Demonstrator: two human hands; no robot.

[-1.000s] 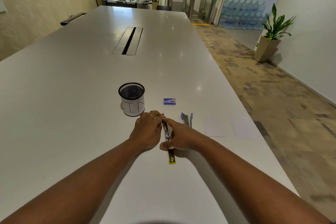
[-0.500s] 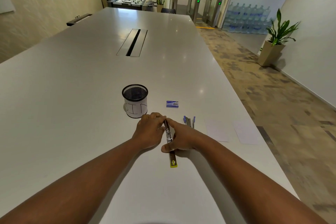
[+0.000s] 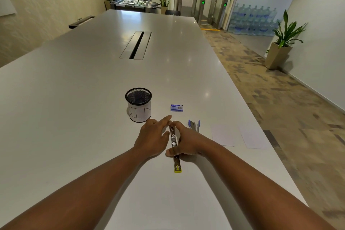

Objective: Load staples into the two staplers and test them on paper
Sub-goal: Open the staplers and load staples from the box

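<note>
delta: left hand (image 3: 152, 137) fingers uncurled, reaching past tip | opened yellow-ended chrome stapler (image 3: 174, 145) lay flat, long axis toward viewer, near-right of black mesh cup (image 3: 138, 104) | right hand (image 3: 186, 141) clamped its side | left fingers straight, touching far end

Black mesh cup (image 3: 138, 104) with a white label stands mid-table (image 3: 74, 99), toward the near edge. Cable slot (image 3: 136, 45) sits farther along the centre. Potted plant (image 3: 281, 43) on the floor off the right edge.
</note>
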